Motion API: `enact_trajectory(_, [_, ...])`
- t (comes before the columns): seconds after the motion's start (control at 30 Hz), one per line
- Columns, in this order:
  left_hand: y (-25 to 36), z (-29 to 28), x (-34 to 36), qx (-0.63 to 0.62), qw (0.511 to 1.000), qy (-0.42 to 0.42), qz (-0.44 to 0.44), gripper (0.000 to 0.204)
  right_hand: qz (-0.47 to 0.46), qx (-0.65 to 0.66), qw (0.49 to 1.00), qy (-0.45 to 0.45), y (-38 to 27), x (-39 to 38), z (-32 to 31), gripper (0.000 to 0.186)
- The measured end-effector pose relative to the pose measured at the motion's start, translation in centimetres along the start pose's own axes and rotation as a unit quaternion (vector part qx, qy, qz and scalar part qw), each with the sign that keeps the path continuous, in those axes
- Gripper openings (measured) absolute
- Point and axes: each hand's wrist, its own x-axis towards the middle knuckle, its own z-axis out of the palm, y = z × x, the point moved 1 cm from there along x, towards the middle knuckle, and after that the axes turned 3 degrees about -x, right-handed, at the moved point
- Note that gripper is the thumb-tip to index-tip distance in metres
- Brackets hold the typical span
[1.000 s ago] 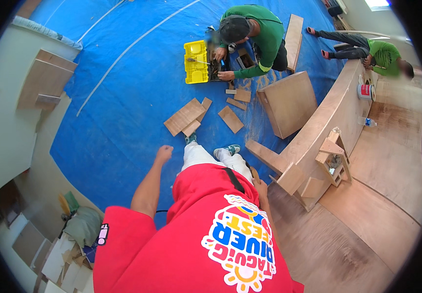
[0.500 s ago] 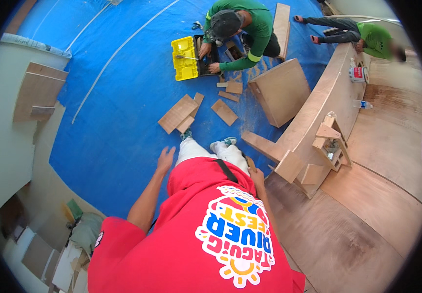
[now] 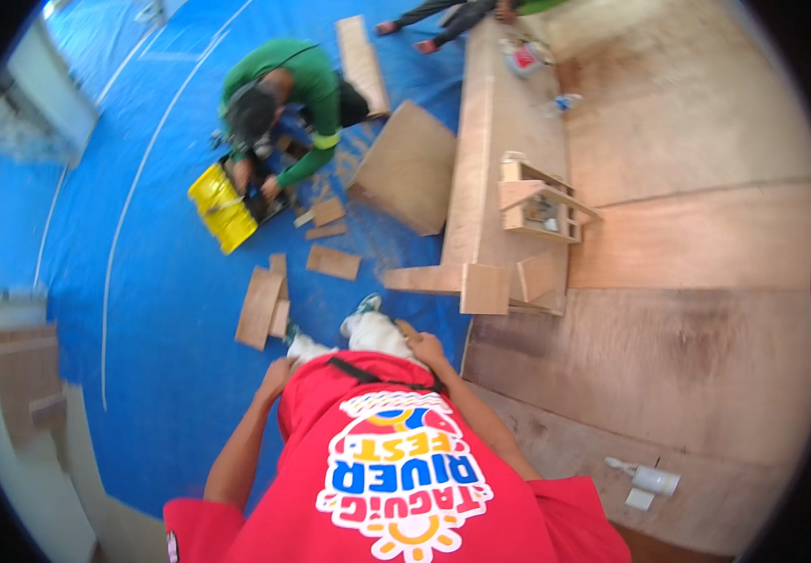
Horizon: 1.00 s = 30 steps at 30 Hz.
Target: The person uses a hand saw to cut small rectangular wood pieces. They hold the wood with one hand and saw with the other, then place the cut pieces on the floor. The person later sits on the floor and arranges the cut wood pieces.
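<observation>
My right hand (image 3: 427, 350) hangs at my right thigh, closed around a small brown, wood-coloured object (image 3: 407, 330). Most of that object is hidden, so its kind is unclear. Beside my left hip is my left hand (image 3: 277, 375), with no object visible in it; its loose fingers are blurred and partly against my red shirt (image 3: 330, 469). Nearest to it on the blue floor sheet lie a flat wooden board (image 3: 259, 308) and narrower offcuts (image 3: 280, 286). Another loose rectangular piece of wood (image 3: 333, 262) lies ahead of my feet.
A co-worker in green (image 3: 283, 84) bends over a toolbox with a yellow lid (image 3: 221, 208). Right of them stand a large wooden box (image 3: 405, 169) and a long plywood structure (image 3: 469, 169), bearing a small wooden caddy (image 3: 539, 202). Plywood sheets (image 3: 687, 244) cover the right side. A white device (image 3: 654, 479) lies there.
My view has turned to the right, so the co-worker, toolbox and boards appear further left. My left hand has come in closer to my hip. My right hand keeps its hold.
</observation>
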Motion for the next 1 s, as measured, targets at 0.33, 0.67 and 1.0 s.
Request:
enact_trajectory(0.33, [31.7, -24.7, -15.7, -0.323, 0.740, 0.335, 0.485, 0.078, 0.012, 0.026, 1.000, 0.006, -2.0, 0.1, 0.2, 0.052])
enact_trajectory(0.67, [49.5, -18.6, -24.1, -0.264, 0.429, 0.173, 0.846, 0.064, 0.003, 0.033, 0.999, 0.022, -3.7, 1.8, 0.3, 0.049])
enact_trajectory(1.0, [52.3, -9.7, -23.3, -0.625, 0.335, -0.384, 0.592, 0.064, -0.067, 0.005, 0.998, -0.019, -2.3, 3.9, 0.5, 0.047])
